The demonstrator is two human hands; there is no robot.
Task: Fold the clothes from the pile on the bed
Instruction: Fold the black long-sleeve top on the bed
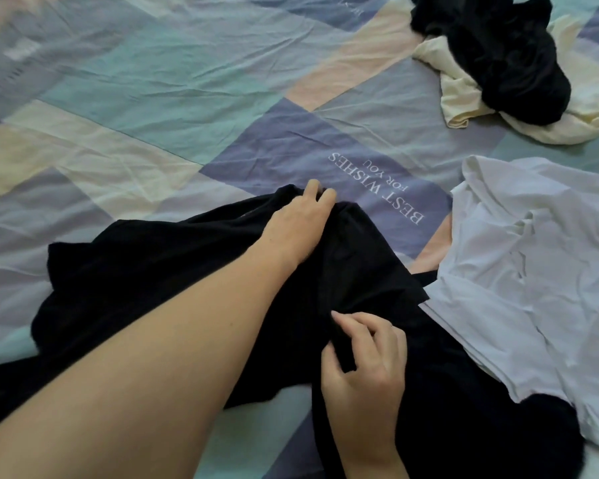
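Black soft garment (146, 271) (rumpled) pinched in left hand (301, 216) and right hand (367, 361) on patchwork sheet (153, 98).

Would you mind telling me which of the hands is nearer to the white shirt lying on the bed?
Right. The right hand pinches the black garment beside the white shirt; the left hand grips the garment's far edge, farther from it.

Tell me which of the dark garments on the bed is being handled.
The near black garment, gripped by the left hand and right hand. The other lies untouched on the cream cloth.
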